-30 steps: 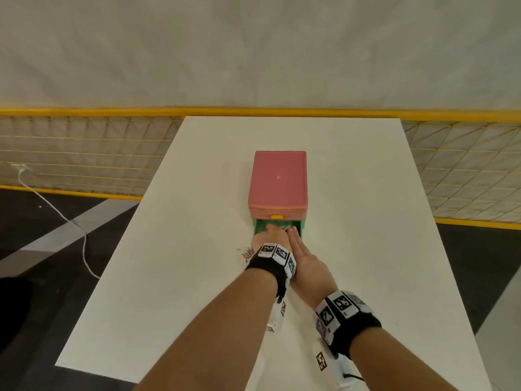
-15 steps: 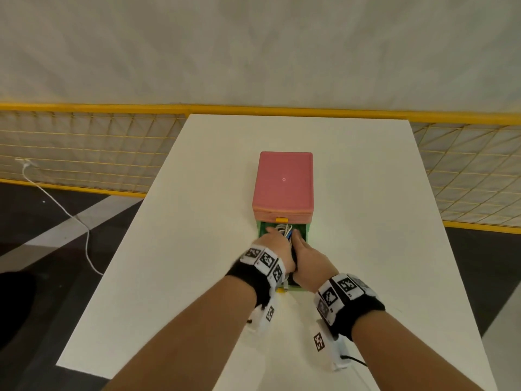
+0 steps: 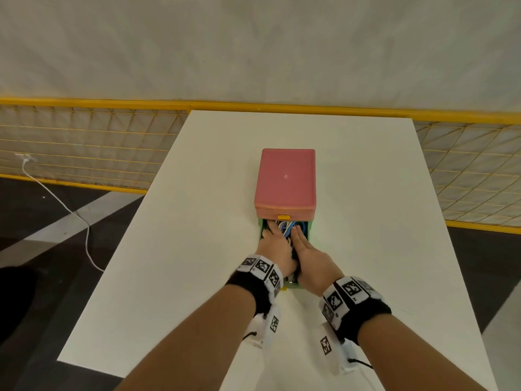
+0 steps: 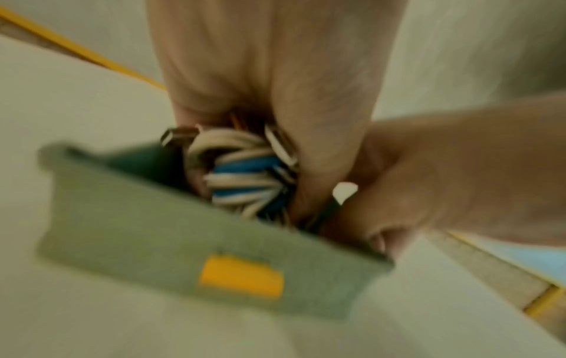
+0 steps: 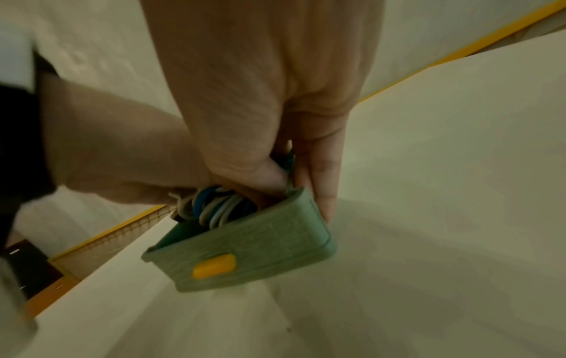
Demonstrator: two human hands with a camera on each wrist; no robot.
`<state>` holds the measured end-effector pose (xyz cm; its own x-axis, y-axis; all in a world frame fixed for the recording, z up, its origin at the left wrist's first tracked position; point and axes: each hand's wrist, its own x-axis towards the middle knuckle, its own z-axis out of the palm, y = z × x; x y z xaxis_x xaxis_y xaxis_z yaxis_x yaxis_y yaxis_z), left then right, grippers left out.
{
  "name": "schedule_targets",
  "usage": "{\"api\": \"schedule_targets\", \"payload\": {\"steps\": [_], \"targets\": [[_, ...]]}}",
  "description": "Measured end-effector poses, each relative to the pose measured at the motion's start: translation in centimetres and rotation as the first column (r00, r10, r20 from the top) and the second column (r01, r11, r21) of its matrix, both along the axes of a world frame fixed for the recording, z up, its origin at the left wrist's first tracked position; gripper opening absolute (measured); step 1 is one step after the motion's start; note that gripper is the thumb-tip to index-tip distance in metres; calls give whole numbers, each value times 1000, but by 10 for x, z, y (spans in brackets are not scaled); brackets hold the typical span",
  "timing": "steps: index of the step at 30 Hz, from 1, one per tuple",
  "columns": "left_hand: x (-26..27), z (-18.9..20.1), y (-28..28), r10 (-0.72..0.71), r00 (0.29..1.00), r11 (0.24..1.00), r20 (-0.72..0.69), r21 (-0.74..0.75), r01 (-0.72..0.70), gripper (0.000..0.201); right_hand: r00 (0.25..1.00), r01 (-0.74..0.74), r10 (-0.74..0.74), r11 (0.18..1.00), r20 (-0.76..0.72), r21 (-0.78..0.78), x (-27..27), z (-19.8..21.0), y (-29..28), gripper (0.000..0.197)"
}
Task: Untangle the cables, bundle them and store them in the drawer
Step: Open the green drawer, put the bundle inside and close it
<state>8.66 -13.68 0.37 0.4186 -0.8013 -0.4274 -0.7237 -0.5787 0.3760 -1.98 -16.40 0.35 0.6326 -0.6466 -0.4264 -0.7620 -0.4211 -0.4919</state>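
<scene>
White bench [image 3: 197,263], long and narrow, running away toward a yellow-railed mesh fence [image 3: 84,153]. Pink drawer unit [image 3: 285,182] on the bench midway between its left and right edges, nearer the far edge than the near one. Green drawer [image 3: 309,237] pulled out of the unit's bottom toward the near edge, yellow tab [image 5: 214,266] on its front face. Both forearms reaching in from the near edge, black bands with square markers at the wrists.

Left hand [image 3: 277,245] down in the drawer's left half, fingers extended forward onto the bundle of cables [image 4: 242,176]. Right hand [image 3: 308,258] beside it over the right half, thumb inside against the coils and fingers running down the outside of the drawer's right wall; fingers fairly straight, pressing rather than clamped. Whether the left grip curls round the coils: cannot tell, view blurred.

Cables white and blue, looped into a bundle, inside the drawer between the two hands, a metal plug [image 4: 179,135] sticking up at the left.
</scene>
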Motion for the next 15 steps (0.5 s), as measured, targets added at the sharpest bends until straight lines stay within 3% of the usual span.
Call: {"api": "schedule_targets", "payload": {"steps": [5,7,9,12,15], "targets": [[-9,-20,-3,-82,970,992,229,-76,102,78,996,-44,48,998,82,-47,-8,-1,8,100],[-7,-23,-3,-76,967,992,243,-83,99,75,994,-43,49,997,97,-56,-10,1,8,95],[-1,-27,-1,-65,985,986,162,-143,89,77,994,-32,37,998,101,-50,-10,1,8,89],[13,-21,9,-40,986,956,-160,-294,-9,93,990,-8,13,999,139,-37,-13,-1,10,84],[19,-10,26,-125,970,879,-209,-478,10,73,978,45,-41,999,204,-17,-17,-1,16,78]]}}
